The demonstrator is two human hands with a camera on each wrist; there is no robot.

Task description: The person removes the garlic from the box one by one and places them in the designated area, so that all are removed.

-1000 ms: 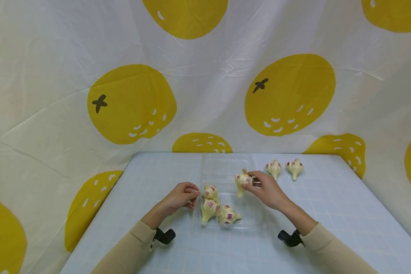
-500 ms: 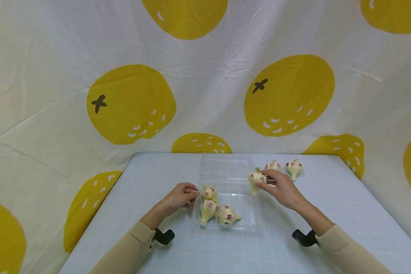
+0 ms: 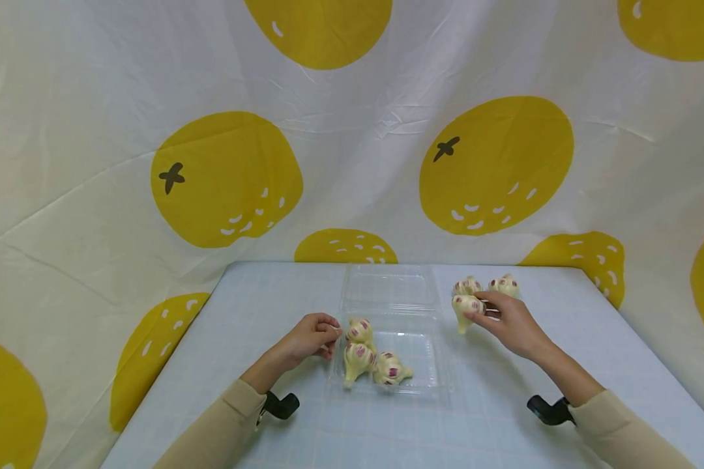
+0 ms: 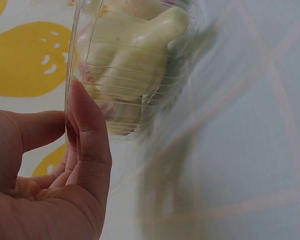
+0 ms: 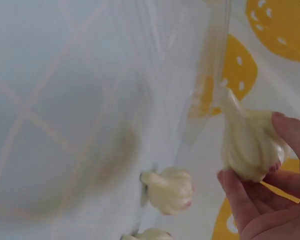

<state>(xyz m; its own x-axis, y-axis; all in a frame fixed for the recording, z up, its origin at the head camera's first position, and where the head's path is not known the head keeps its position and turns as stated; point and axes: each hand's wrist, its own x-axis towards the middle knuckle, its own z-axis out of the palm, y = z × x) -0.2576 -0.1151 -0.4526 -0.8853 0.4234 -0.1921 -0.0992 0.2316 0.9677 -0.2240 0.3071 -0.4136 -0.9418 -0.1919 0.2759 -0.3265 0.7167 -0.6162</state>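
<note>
Garlic bulbs, counted: six. One held bulb in the right hand; two loose bulbs just beyond it; three contained bulbs near the left hand. Clear container: one, between the hands. Hands: two. Black wrist devices: two, one behind each hand. Printed yellow fruits, beyond and around the hands: apparently nine, several cut off.

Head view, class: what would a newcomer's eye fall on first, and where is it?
Probably the big yellow fruit prints on the white sheet behind the table. Next, the garlic bulb in the right hand, right of the clear container. Three more bulbs sit in it, and the left hand pinches its left edge.
</note>
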